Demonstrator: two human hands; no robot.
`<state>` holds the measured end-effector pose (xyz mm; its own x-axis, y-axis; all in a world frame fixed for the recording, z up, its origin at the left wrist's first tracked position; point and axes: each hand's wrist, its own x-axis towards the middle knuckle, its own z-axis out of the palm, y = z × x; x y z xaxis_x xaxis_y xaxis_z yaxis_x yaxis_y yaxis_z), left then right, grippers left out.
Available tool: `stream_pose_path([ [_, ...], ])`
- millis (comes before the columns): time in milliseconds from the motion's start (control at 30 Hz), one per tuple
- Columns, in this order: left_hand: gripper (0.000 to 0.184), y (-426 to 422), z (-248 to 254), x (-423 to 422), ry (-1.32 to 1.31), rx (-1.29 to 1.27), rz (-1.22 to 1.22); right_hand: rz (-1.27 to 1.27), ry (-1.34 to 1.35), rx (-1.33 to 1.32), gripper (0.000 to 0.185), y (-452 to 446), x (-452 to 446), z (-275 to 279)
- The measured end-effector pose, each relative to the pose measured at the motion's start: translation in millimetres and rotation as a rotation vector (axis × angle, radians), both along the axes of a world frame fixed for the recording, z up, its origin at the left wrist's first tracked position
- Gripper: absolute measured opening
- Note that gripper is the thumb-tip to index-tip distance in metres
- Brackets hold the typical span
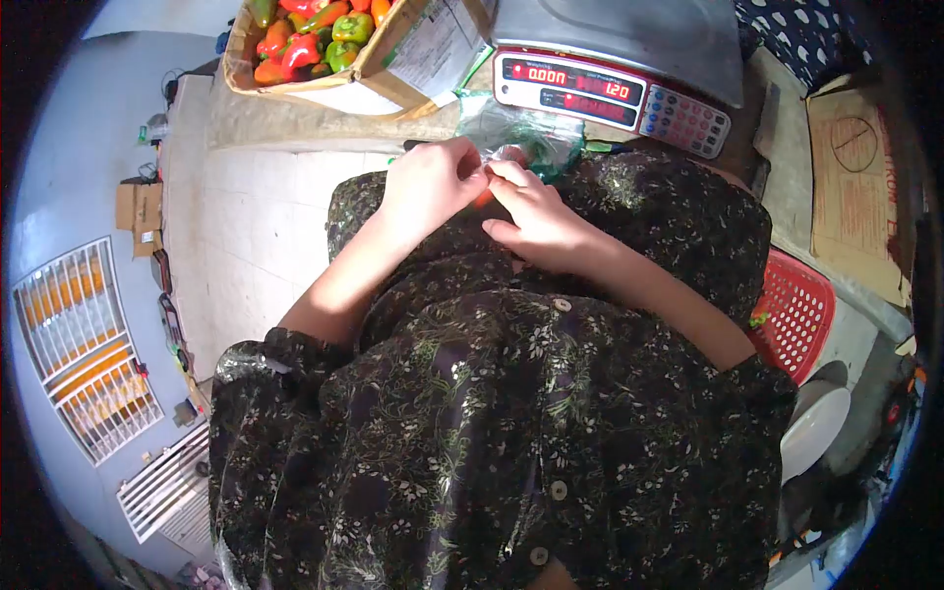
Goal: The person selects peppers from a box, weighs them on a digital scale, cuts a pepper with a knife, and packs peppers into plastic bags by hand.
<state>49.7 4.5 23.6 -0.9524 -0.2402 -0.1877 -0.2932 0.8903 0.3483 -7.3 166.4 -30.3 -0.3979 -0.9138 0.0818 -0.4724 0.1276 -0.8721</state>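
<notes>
Plastic bag [553,138], one: I see it between the hands and the scale [570,90]. Left hand [433,182]: fingertips pinched on its near edge. Right hand [536,218]: fingers bent alongside; grip, I cannot tell. Box [398,84] of peppers [307,47]: left of scale.

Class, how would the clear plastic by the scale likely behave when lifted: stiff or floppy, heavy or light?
The clear plastic would probably be floppy, since it looks crumpled. It is likely light, being thin enough to see through. Its sheen suggests it may be slippery.
</notes>
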Motion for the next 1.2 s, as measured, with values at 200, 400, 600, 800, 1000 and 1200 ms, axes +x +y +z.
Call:
stream_pose_path([
  [200,0.015,0.1,-6.5,1.1,0.080,0.167,-0.056,0.067,-0.239,-0.107,0.040,-1.8,-5.7,-6.4],
  [400,0.022,3.1,-8.1,3.9,0.112,0.084,-0.108,0.097,-0.322,-0.104,0.037,-2.1,-9.1,-3.6],
  [600,0.026,-0.1,-16.2,11.1,0.195,0.376,-0.012,0.112,-0.437,-0.094,0.040,-2.2,-16.6,-3.4],
  [800,0.025,6.3,-13.4,8.1,0.145,0.310,0.036,0.119,-0.449,-0.077,0.040,1.6,-17.6,2.0],
  [1000,0.023,6.8,-18.6,6.5,0.173,0.355,0.035,0.142,-0.522,-0.048,0.034,0.6,-21.3,1.5],
  [1200,0.020,-5.9,-35.2,11.6,0.199,0.521,0.100,0.131,-0.776,-0.112,0.014,1.6,-33.1,3.2],
])
